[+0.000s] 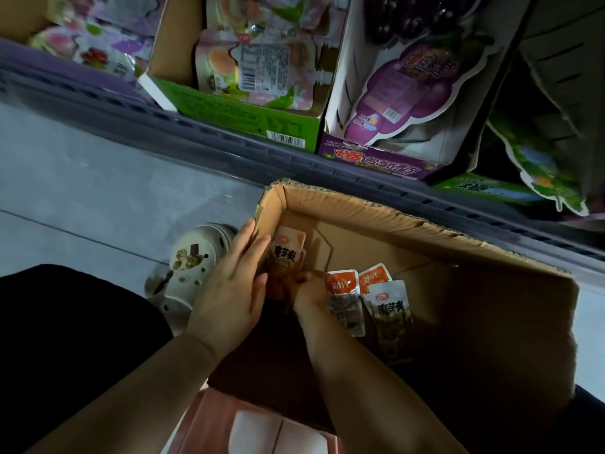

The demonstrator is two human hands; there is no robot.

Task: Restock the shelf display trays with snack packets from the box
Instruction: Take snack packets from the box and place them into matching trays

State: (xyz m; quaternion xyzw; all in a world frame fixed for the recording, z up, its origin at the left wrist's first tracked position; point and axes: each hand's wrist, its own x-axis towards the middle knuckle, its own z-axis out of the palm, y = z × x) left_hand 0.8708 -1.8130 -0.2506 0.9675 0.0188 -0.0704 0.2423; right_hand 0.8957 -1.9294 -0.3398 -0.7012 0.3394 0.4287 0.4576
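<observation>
An open cardboard box [484,257] stands on the floor below the shelf. Inside its left corner, my left hand [230,283] lies with straight fingers against a small stack of orange snack packets [286,249]. My right hand [306,291] grips the lower end of that stack from the right. Three loose packets lie on the box floor: two orange-topped ones [343,299] [375,276] and a green one [391,309]. Above, the shelf holds a green display tray [248,119] and a purple display tray [376,158], each holding pouches.
The grey shelf edge [229,142] runs diagonally above the box. A white clog shoe [193,260] sits on the pale floor left of the box. A pink carton [262,424] lies at the bottom. More green pouches [537,168] hang at the right.
</observation>
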